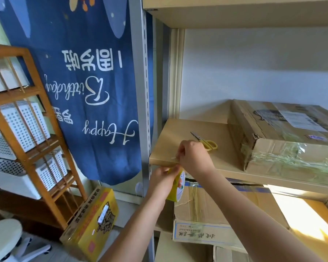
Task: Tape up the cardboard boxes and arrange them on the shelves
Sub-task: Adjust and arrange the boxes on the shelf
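While gripped by left hand (162,175), fingers curled round it, yellow tape roll (175,188) held just below front edge of middle shelf (178,129), w/ right hand (192,156) pinching free tape end at that edge. Head view, cont.: yellow-handled scissors (206,141) lying on shelf just behind right hand; taped cardboard box (284,137) on same shelf, to right; second cardboard box (216,210) on level below, under hands; yellow carton (91,224) on floor, left, beside wooden rack (27,120) and blue banner (87,82).
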Demonstrator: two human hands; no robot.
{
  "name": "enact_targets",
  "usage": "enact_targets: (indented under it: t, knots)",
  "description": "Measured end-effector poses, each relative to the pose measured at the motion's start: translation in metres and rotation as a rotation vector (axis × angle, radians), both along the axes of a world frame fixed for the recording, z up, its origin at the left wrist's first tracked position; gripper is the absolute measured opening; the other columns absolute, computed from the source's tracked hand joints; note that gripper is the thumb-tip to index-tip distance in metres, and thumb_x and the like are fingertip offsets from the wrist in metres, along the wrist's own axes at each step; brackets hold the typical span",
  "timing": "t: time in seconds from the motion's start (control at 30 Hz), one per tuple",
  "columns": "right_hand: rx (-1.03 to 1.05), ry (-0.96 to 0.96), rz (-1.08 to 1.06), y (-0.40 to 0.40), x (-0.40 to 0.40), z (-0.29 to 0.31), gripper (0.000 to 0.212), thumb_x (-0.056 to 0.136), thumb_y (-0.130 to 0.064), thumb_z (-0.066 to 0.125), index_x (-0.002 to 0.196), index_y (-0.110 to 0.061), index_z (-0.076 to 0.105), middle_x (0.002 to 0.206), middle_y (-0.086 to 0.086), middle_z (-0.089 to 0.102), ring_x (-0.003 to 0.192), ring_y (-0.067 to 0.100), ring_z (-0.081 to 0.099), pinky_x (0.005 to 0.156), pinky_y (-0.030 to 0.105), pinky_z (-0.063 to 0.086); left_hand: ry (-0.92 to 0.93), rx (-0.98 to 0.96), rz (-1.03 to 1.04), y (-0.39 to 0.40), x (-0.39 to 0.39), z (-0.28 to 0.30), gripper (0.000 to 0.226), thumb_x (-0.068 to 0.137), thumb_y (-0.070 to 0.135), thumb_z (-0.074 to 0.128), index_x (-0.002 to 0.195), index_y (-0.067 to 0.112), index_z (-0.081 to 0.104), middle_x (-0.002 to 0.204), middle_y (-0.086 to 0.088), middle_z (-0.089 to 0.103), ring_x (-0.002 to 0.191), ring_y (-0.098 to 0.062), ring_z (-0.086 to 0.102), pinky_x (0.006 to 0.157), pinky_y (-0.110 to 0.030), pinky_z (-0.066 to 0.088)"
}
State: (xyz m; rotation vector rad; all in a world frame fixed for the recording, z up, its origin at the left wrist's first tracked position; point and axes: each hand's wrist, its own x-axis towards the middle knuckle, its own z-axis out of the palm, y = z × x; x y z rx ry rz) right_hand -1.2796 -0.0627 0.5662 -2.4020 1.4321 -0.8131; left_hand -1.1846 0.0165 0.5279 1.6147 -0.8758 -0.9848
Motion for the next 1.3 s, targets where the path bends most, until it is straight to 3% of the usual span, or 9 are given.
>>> enact_targets:
  t: [0.13,0.23,0.33,0.5,0.7,0.93,1.07,1.17,1.3]
  knots:
    - [-0.174,0.147,-0.194,0.007,-0.002,0.003,0.047,0.085,-0.036,0.072,0.114,-0.008,0.048,0.119,0.007,0.040,0.094,0.024,0.054,0.068,0.031,0.050,0.009,-0.077,0.018,0.003,-0.004,-0.016,0.024,0.095,0.050,0.051,0.096,0.028,0.059,0.088,0.013,0.064,0.071,0.007,0.056,0.059,-0.010,0.039]
    - [-0.539,-0.146,-0.161,0.029,-0.025,-0.004,0.024,0.089,-0.032,0.068,0.093,-0.013,0.053,0.096,0.000,0.049,0.062,0.018,0.050,0.045,0.028,0.040,0.133,-0.131,0.217,0.016,-0.009,-0.034,0.026,0.103,0.043,0.037,0.115,0.029,0.055,0.098,0.015,0.056,0.085,0.002,0.051,0.076,-0.021,0.038]
    - [-0.717,-0.115,-0.065,0.045,-0.061,-0.057,0.030,0.094,-0.023,0.056,0.065,-0.016,0.053,0.064,-0.003,0.051,0.045,0.017,0.042,0.040,0.024,0.026,0.080,-0.059,0.509,0.029,-0.011,-0.086,0.030,0.102,0.026,0.038,0.120,0.009,0.057,0.113,-0.012,0.064,0.093,-0.020,0.057,0.071,-0.029,0.039]
    - [-0.013,0.326,-0.220,-0.003,-0.082,-0.129,0.024,0.095,-0.030,0.045,0.077,-0.021,0.059,0.082,-0.001,0.067,0.070,0.022,0.064,0.051,0.028,0.040,-0.188,0.337,0.359,0.025,-0.044,-0.157,0.047,0.095,0.030,0.049,0.133,0.003,0.052,0.127,-0.023,0.055,0.118,-0.038,0.052,0.097,-0.042,0.041]
    - [0.419,0.443,-0.024,-0.074,-0.068,-0.158,0.052,0.095,-0.057,0.046,0.130,-0.019,0.054,0.126,0.007,0.062,0.113,0.028,0.059,0.089,0.034,0.048,-0.327,0.257,0.194,0.001,-0.077,-0.163,0.058,0.096,0.032,0.057,0.142,0.003,0.035,0.135,-0.015,0.048,0.112,-0.033,0.059,0.083,-0.030,0.045]
    - [0.631,0.264,0.103,-0.093,-0.088,-0.160,0.056,0.086,-0.049,0.068,0.132,-0.021,0.055,0.133,0.004,0.058,0.120,0.022,0.054,0.105,0.031,0.038,-0.379,0.255,0.067,-0.009,-0.082,-0.182,0.061,0.096,0.045,0.050,0.139,0.005,0.033,0.137,-0.016,0.050,0.108,-0.030,0.063,0.082,-0.035,0.051]
    - [0.832,-0.022,0.229,-0.081,-0.098,-0.133,0.026,0.092,-0.028,0.066,0.116,-0.016,0.067,0.107,-0.008,0.064,0.098,0.004,0.059,0.098,0.022,0.045,-0.302,0.240,0.009,-0.008,-0.079,-0.181,0.061,0.096,0.040,0.053,0.139,0.000,0.034,0.135,-0.017,0.051,0.106,-0.022,0.060,0.075,-0.014,0.042]
    - [0.520,-0.015,0.057,-0.055,-0.102,-0.123,0.016,0.093,-0.036,0.063,0.101,-0.023,0.068,0.090,-0.008,0.063,0.079,0.004,0.057,0.078,0.026,0.045,-0.252,0.204,0.001,-0.002,-0.076,-0.179,0.065,0.095,0.035,0.057,0.143,-0.001,0.031,0.138,-0.015,0.049,0.097,-0.010,0.054,0.072,-0.003,0.035]
    - [-0.063,0.255,-0.056,-0.019,-0.108,-0.114,0.025,0.092,-0.050,0.058,0.097,-0.027,0.068,0.084,-0.005,0.068,0.074,0.020,0.063,0.057,0.027,0.039,-0.186,0.306,0.045,0.008,-0.081,-0.173,0.056,0.095,0.045,0.055,0.129,0.002,0.049,0.129,-0.015,0.056,0.115,-0.027,0.057,0.080,-0.018,0.037]
